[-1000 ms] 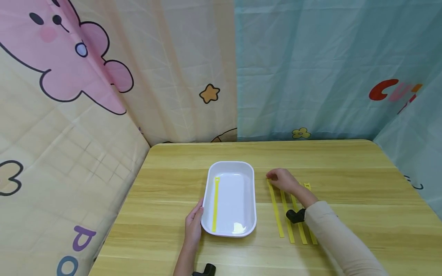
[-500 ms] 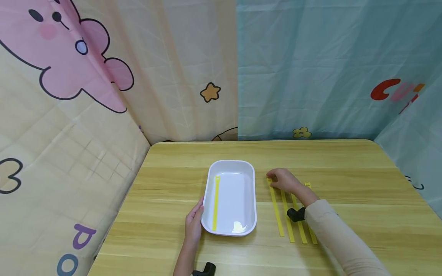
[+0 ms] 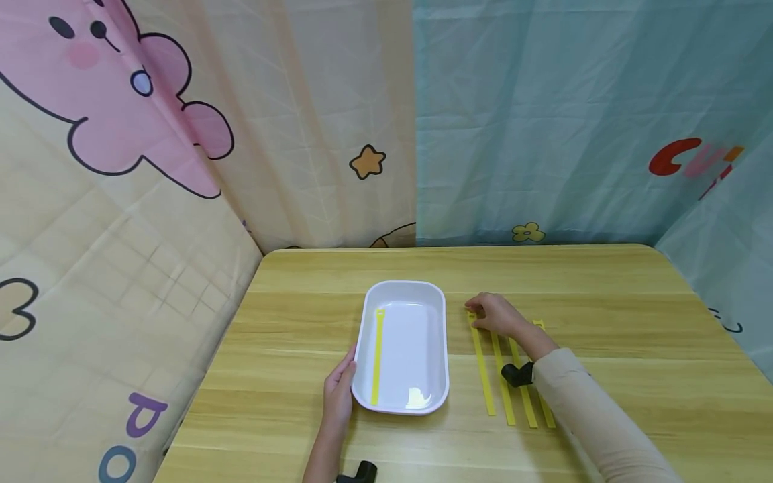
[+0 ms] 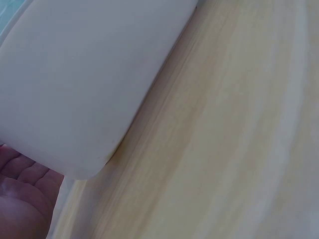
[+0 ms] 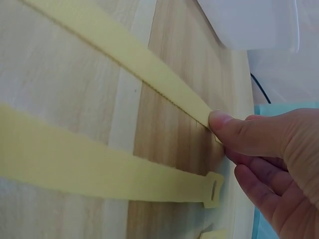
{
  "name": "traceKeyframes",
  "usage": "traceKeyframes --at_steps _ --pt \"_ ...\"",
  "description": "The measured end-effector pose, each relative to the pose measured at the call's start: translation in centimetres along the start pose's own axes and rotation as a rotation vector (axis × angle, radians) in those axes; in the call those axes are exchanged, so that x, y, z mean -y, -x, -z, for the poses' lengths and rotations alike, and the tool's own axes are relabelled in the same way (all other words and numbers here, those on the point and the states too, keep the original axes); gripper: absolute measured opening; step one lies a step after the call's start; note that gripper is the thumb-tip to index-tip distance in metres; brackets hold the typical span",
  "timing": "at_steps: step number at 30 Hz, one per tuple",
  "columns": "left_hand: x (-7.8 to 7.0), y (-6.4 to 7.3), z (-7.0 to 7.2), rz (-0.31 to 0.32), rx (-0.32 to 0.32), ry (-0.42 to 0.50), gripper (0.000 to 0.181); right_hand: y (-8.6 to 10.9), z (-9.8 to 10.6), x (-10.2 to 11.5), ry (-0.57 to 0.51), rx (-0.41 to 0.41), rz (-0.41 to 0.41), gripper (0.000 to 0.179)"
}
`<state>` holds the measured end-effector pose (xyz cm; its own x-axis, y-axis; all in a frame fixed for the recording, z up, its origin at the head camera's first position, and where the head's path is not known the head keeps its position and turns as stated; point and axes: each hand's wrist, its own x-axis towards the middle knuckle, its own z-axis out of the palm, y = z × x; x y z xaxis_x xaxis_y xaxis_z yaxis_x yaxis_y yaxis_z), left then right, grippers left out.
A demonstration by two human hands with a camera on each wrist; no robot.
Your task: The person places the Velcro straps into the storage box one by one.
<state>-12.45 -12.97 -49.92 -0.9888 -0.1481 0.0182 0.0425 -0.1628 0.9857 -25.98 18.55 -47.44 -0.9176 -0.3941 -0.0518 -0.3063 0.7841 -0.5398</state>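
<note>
My left hand (image 3: 338, 390) holds the left side of a white tray (image 3: 417, 355); in the left wrist view, that hand (image 4: 25, 199) shows partly, below the tray wall (image 4: 84, 94). Inside the tray, near its left wall, lies a yellow hook-and-loop cable tie (image 3: 378, 355). To the right of the tray, my right hand (image 3: 498, 315) pinches the far end of another yellow cable tie (image 3: 483, 372). The right wrist view shows thumb and finger of this hand (image 5: 269, 144) on the end of that tie (image 5: 149, 72). A neighbouring tie (image 5: 99, 169), with a slotted head, lies untouched.
Several yellow ties, among them one at the right (image 3: 546, 412), lie side by side under my right wrist. The wooden table (image 3: 272, 376) carries everything. Printed cloth (image 3: 326, 134) hangs behind its far edge and at the sides.
Over the last second the right hand has stayed at the far end of the nearest tie, its fingers shifting only slightly. The left hand and tray have not moved noticeably.
</note>
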Motion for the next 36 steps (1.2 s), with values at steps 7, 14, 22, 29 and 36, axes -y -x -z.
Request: traceKeyframes --at_steps 7,14,22,29,36 --pt "-0.02 0.08 0.04 -0.024 0.001 -0.024 0.037 -0.21 -0.18 -0.31 -0.047 -0.010 0.017 0.035" --pt "-0.06 0.10 -0.02 -0.031 0.003 -0.023 0.036 0.03 0.09 -0.20 -0.099 0.011 -0.002 0.030" --pt "-0.39 0.14 -0.13 0.023 -0.015 0.003 0.035 -0.05 -0.08 -0.20 -0.118 -0.005 -0.020 0.022" --pt "-0.34 0.15 -0.15 0.020 -0.012 -0.010 0.036 -0.12 -0.34 -0.62 -0.149 -0.039 -0.035 0.013" --pt "-0.16 0.11 -0.07 0.003 -0.008 -0.013 0.036 -0.10 0.27 -0.54 -0.162 -0.070 0.018 0.010"
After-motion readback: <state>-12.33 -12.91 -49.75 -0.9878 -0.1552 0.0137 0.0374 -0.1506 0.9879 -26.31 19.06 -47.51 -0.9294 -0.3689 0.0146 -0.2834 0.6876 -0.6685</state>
